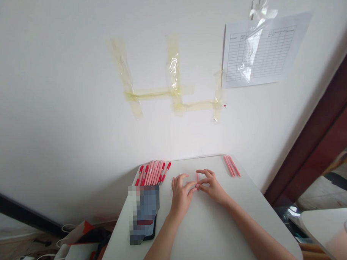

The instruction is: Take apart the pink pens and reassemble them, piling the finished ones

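Over the middle of the white table (205, 227), a slim pink pen (197, 177) stands roughly upright between my hands. My left hand (180, 192) pinches at its lower end with thumb and index finger, the other fingers curled loosely. My right hand (212, 186) meets it from the other side, thumb and fingertips closed on the pen. The fingertips cover the pen's lower end. To the left lies a row of several pink pens (153, 173), with red-ended pens (165, 172) among them. A few pink pens (232, 166) lie at the back right.
A phone (150, 233), partly blurred out, lies on the table's left side. Behind the table rises a white wall (75, 91) with yellowed tape and a taped printed sheet (258, 51). Cables and bags (77, 247) are on the floor at left; another white surface (321, 223) stands at right.
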The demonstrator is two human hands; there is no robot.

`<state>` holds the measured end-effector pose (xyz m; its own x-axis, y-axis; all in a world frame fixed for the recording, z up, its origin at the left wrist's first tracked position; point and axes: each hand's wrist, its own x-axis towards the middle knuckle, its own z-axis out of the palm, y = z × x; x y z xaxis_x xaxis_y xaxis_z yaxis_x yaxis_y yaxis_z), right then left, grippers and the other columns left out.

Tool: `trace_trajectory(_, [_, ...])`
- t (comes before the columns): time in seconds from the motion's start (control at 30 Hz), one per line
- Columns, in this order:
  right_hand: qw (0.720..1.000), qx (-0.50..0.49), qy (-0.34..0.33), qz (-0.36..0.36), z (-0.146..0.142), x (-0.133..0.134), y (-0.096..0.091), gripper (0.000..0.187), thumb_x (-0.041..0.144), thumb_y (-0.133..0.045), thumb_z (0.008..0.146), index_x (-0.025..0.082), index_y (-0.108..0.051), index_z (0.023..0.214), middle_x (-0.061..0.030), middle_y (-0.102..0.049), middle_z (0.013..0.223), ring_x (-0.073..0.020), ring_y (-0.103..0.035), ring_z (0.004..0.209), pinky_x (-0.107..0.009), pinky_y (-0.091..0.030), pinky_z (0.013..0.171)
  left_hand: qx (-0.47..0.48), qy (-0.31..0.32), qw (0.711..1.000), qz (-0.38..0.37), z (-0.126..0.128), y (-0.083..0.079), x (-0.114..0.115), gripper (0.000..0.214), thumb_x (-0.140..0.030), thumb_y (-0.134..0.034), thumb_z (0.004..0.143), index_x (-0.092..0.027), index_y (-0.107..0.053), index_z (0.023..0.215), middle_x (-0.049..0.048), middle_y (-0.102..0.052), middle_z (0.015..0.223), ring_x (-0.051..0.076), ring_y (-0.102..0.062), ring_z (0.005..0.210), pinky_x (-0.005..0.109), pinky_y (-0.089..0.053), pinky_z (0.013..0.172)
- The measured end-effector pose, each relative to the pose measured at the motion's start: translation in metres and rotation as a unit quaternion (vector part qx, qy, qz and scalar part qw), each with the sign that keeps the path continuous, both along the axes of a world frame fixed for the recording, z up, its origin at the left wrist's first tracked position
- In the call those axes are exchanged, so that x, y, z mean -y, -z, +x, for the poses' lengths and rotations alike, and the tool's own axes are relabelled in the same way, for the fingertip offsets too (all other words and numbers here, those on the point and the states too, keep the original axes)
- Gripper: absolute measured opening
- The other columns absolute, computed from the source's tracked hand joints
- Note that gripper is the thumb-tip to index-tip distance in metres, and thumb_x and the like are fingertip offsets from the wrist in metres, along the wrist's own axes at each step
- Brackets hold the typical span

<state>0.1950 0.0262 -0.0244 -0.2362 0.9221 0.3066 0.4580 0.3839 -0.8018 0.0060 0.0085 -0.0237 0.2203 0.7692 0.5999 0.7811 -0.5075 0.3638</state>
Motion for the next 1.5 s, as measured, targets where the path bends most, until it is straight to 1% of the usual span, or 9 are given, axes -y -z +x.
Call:
trace_trajectory(0.2, [1.0, 0.002, 0.012, 0.012, -0.001, -0.001, 0.004, 0.019, 0.043, -0.068, 0.09, 0.03, -0.079, 0.083, -0.0025, -0.055, 0.146, -0.0298, -0.032, 0.142, -0.055, -0.033, 0.117, 0.009, 0.002, 1.0, -0.008, 0.001, -0.001, 0.001, 0.022, -0.023, -0.067, 0.086, -0.034, -0.074, 0.104, 0.0061, -0.056, 0.127, 0.025, -0.053, 0.122, 0.065, -0.037, 0.115])
trace_trajectory(0.4, [1.0, -0.009, 0.017, 0.005, -0.002, 0.001, 0.003, 0.018, 0.042, -0.068, 0.09, 0.029, -0.078, 0.084, -0.0032, -0.056, 0.144, -0.0299, -0.032, 0.142, -0.056, -0.032, 0.117, 0.016, 0.001, 1.0, -0.008, 0.001, -0.001, 0.001, 0.025, -0.021, -0.07, 0.084, -0.033, -0.074, 0.105, 0.0065, -0.057, 0.125, 0.024, -0.054, 0.121, 0.059, -0.041, 0.113])
trace_trajectory(0.5, [1.0, -0.013, 0.023, -0.003, -0.001, 0.001, 0.0, 0.018, 0.041, -0.068, 0.09, 0.028, -0.077, 0.083, -0.0036, -0.056, 0.144, -0.0302, -0.033, 0.142, -0.056, -0.033, 0.117, 0.02, -0.011, 1.0, -0.007, 0.001, -0.001, 0.0, 0.022, -0.025, -0.073, 0.082, -0.03, -0.073, 0.104, 0.0072, -0.058, 0.123, 0.025, -0.055, 0.119, 0.059, -0.041, 0.113])
trace_trajectory(0.6, [1.0, -0.01, 0.025, -0.002, -0.001, 0.001, -0.001, 0.018, 0.041, -0.069, 0.09, 0.028, -0.077, 0.081, -0.0038, -0.057, 0.142, -0.0303, -0.036, 0.141, -0.055, -0.035, 0.116, 0.024, -0.025, 0.999, 0.0, 0.001, 0.0, 0.0, 0.015, -0.028, -0.076, 0.08, -0.026, -0.072, 0.094, 0.0073, -0.059, 0.121, 0.025, -0.056, 0.117, 0.06, -0.041, 0.113])
trace_trajectory(0.73, [1.0, -0.009, 0.027, -0.001, -0.001, 0.0, 0.002, 0.017, 0.041, -0.069, 0.09, 0.028, -0.077, 0.082, -0.0039, -0.057, 0.141, -0.0304, -0.037, 0.141, -0.053, -0.036, 0.115, 0.019, -0.024, 1.0, -0.001, 0.001, -0.001, 0.0, 0.006, -0.026, -0.071, 0.083, -0.027, -0.072, 0.089, 0.0068, -0.059, 0.121, 0.025, -0.056, 0.119, 0.064, -0.037, 0.114])
trace_trajectory(1.07, [0.999, -0.007, 0.04, 0.012, -0.004, -0.002, 0.005, 0.014, 0.037, -0.068, 0.089, 0.028, -0.075, 0.081, -0.0063, -0.06, 0.135, -0.0297, -0.041, 0.136, -0.053, -0.037, 0.114, 0.01, -0.031, 0.999, 0.005, 0.002, -0.003, 0.001, 0.012, -0.022, -0.063, 0.087, -0.028, -0.073, 0.09, 0.0073, -0.061, 0.121, 0.024, -0.058, 0.119, 0.064, -0.035, 0.116])
trace_trajectory(1.2, [0.999, -0.003, 0.045, 0.027, -0.004, -0.003, 0.006, 0.014, 0.039, -0.068, 0.089, 0.028, -0.074, 0.081, -0.0055, -0.061, 0.134, -0.0302, -0.044, 0.133, -0.055, -0.039, 0.111, 0.026, -0.058, 0.998, 0.016, -0.002, -0.007, 0.001, 0.011, -0.021, -0.064, 0.085, -0.027, -0.073, 0.087, 0.0081, -0.062, 0.118, 0.025, -0.058, 0.116, 0.06, -0.039, 0.112])
trace_trajectory(1.33, [0.997, 0.004, 0.056, 0.048, 0.001, -0.008, 0.006, 0.015, 0.039, -0.065, 0.091, 0.028, -0.073, 0.084, -0.0053, -0.061, 0.134, -0.0303, -0.043, 0.132, -0.056, -0.04, 0.11, 0.046, -0.109, 0.993, 0.02, -0.01, -0.008, -0.001, 0.008, -0.023, -0.065, 0.084, -0.025, -0.073, 0.083, 0.0081, -0.063, 0.115, 0.026, -0.057, 0.114, 0.054, -0.043, 0.106])
trace_trajectory(1.5, [0.993, 0.056, 0.05, 0.094, 0.004, -0.018, -0.004, 0.012, 0.033, -0.062, 0.094, 0.028, -0.073, 0.091, -0.0065, -0.061, 0.133, -0.0312, -0.042, 0.132, -0.057, -0.043, 0.106, 0.062, -0.182, 0.981, 0.007, -0.021, -0.006, -0.005, 0.008, -0.021, -0.066, 0.081, -0.025, -0.073, 0.08, 0.0091, -0.061, 0.117, 0.029, -0.054, 0.112, 0.053, -0.044, 0.101])
